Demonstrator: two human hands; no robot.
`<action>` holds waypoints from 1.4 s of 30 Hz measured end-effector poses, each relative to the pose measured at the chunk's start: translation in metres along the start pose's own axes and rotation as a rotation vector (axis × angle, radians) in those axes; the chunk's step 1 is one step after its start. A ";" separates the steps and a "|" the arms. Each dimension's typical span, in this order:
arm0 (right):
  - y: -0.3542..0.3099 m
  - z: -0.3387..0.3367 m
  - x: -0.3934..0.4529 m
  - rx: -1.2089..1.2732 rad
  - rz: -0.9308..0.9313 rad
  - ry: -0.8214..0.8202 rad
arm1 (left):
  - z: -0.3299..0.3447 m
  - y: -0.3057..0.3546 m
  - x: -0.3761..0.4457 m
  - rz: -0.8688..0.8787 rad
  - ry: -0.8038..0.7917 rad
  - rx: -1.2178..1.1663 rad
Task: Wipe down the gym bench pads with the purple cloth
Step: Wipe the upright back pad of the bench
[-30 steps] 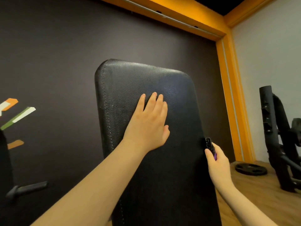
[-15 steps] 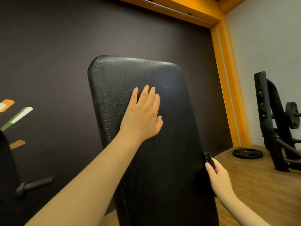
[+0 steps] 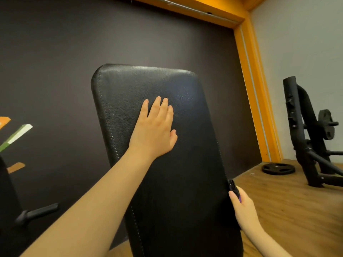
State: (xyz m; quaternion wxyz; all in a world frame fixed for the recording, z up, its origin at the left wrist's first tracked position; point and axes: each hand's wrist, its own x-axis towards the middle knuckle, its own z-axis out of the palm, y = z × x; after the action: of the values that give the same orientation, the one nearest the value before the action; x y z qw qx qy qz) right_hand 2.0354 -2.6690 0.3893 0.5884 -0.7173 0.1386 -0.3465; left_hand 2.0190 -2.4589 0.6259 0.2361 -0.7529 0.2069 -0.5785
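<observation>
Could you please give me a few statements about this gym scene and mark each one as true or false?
1. The left hand lies flat on the black bench pad. True.
2. The right hand rests on top of the pad. False: it is at the pad's right edge, closed around something dark with a bit of purple showing.
3. A weight plate lies on the wooden floor. True.
4. The purple cloth is spread across the middle of the pad. False: no cloth lies there, only the bare left hand.
5. The wall behind the pad is white. False: it is dark, with orange trim.
</observation>
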 end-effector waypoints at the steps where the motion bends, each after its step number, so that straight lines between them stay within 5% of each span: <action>1: 0.002 -0.002 0.000 -0.009 -0.007 -0.009 | 0.000 0.000 0.000 0.001 -0.003 -0.006; 8: -0.064 -0.002 0.026 0.082 -0.176 0.009 | -0.001 0.000 0.000 0.007 -0.023 -0.035; 16: 0.042 -0.004 -0.043 0.026 -0.020 -0.007 | -0.004 -0.001 0.001 0.014 -0.034 -0.034; 24: -0.002 0.001 -0.002 0.101 -0.070 0.026 | -0.004 0.002 0.000 0.019 -0.036 -0.058; 31: 0.083 -0.002 -0.058 0.092 0.069 -0.051 | -0.003 0.002 0.000 0.019 -0.021 -0.058; 38: 0.033 0.003 -0.021 0.140 -0.036 0.018 | -0.003 0.003 0.000 0.023 -0.020 -0.050; 42: 0.058 0.009 -0.046 0.187 0.025 0.062 | -0.002 0.002 0.000 0.030 -0.026 -0.061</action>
State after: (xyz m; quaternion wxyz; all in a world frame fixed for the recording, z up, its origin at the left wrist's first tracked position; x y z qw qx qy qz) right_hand 2.0202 -2.6504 0.3192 0.6525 -0.6464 0.1329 -0.3725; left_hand 2.0168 -2.4609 0.6253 0.2244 -0.7640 0.2325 -0.5584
